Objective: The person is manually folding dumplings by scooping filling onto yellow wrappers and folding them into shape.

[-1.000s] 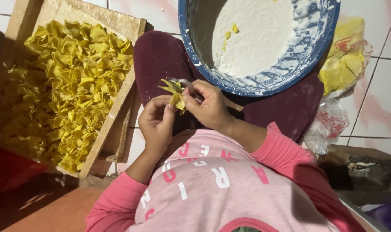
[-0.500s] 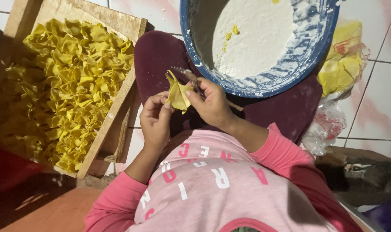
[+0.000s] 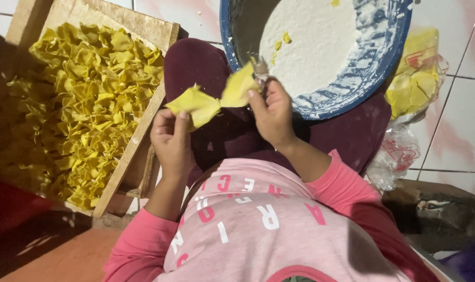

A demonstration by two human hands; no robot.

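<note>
two yellow dough pieces held over the lap.
left hand [image 3: 170, 141] pinches one dough piece [image 3: 195, 104]; right hand [image 3: 271, 112] pinches a second piece [image 3: 238, 86] beside a small metal tool [image 3: 259, 68], just below the floured blue bowl [image 3: 373, 78]; crate [image 3: 143, 23] of folded pieces at left.

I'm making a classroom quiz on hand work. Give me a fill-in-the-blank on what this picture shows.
1. Each hand holds a ____ dough sheet: left hand, right hand.
2. The wooden tray of folded pieces lies on the person's ____ side.
3. The blue basin on the lap is coated with ____ flour.

Missing words: yellow; left; white
</note>
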